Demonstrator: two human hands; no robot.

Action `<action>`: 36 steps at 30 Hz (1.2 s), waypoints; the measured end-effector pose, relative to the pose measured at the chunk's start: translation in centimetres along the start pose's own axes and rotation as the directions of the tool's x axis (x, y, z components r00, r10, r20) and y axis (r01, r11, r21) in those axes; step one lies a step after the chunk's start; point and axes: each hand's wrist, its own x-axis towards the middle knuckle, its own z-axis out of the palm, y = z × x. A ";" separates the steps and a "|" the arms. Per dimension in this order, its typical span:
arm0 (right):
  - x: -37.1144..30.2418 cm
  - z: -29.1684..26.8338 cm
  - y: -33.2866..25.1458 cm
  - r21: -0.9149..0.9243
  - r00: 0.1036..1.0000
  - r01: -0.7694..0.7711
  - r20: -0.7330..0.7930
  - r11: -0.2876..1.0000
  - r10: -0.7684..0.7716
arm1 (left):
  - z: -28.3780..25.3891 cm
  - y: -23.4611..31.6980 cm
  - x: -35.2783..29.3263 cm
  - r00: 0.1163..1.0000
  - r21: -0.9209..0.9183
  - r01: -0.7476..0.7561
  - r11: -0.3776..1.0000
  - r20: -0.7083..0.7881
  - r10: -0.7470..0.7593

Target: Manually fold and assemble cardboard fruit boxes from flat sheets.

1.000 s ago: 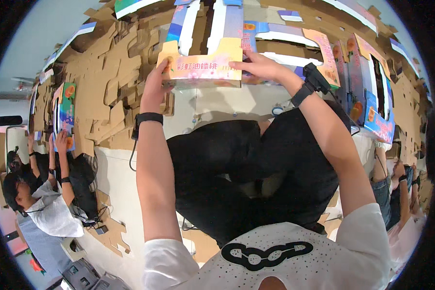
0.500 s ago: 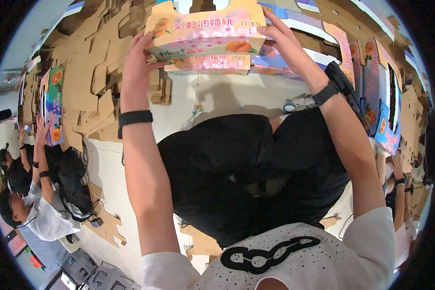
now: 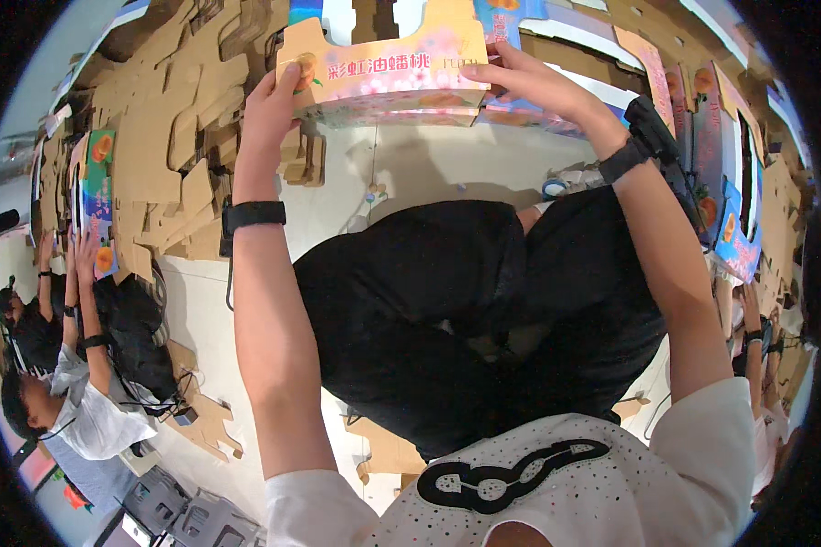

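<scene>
The left hand (image 3: 269, 114) grasps the left end of a yellow-and-pink, peach-printed cardboard box (image 3: 383, 68), thumb on its front; the right hand (image 3: 534, 84) grasps the right end, so the box lies between them. Just left of the left hand spread flat, brown, notched cardboard sheets (image 3: 146, 159); farther right of the right hand stands a blue-and-pink printed cardboard carton (image 3: 734, 228).

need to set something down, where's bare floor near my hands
Pale floor between the held carton and your black trousers, small items aside; also between your left forearm and the co-worker's trousers. Crowded: flattened cardboard left of the carton, printed boxes right.
</scene>
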 end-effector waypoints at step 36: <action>-31.3 -15.9 -5.8 -0.464 0.970 -0.117 -0.241 0.878 0.002 | 0.2 11.1 -15.6 0.784 0.757 -0.563 0.332 0.361 0.504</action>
